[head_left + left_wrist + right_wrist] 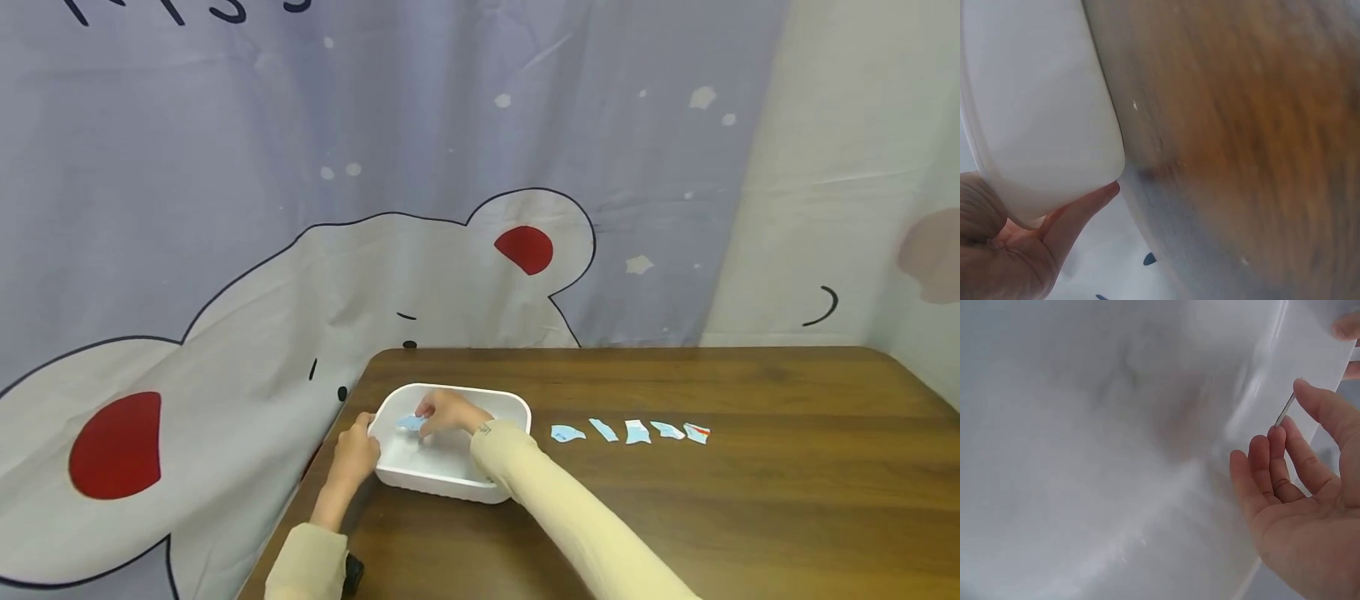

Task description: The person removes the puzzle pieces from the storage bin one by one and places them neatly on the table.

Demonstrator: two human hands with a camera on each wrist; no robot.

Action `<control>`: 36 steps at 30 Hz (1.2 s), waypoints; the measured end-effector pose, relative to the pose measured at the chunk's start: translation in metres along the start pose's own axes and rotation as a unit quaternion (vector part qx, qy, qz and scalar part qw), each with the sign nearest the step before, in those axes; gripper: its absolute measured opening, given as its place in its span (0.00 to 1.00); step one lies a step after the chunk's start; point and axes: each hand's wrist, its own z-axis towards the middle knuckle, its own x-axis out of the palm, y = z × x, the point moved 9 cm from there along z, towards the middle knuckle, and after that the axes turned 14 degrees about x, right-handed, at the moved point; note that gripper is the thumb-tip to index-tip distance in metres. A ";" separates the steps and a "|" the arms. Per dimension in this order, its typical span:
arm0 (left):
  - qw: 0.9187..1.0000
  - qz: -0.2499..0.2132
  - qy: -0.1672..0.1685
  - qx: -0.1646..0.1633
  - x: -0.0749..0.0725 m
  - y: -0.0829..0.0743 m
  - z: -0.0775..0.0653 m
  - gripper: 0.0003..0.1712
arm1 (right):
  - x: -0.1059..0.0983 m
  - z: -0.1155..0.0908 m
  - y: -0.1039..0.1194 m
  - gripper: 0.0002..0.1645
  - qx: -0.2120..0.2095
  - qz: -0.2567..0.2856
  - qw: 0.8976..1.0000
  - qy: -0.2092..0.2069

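A white plastic tub [448, 481] stands at the left side of the wooden table. My left hand [356, 452] grips its left wall, and the left wrist view shows the fingers [1079, 215] against the tub's outer side [1047, 112]. Over the inside of the tub, my right hand [448, 412] pinches a light blue torn-edged piece [410, 422]. In the right wrist view that thin piece [1284, 410] appears edge-on between the thumb and a fingertip of the right hand [1310, 487].
Right of the tub, several light blue pieces lie in a row on the table [750, 500], among them one with red marks [697, 433] at the right end. A printed curtain [637, 167] hangs behind the table. Something black [352, 575] shows beside the left sleeve.
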 end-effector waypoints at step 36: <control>1.000 -0.001 0.028 0.012 -0.003 -0.002 0.006 0.24 | -0.147 -0.096 0.004 0.21 -0.109 -0.036 0.986 -0.123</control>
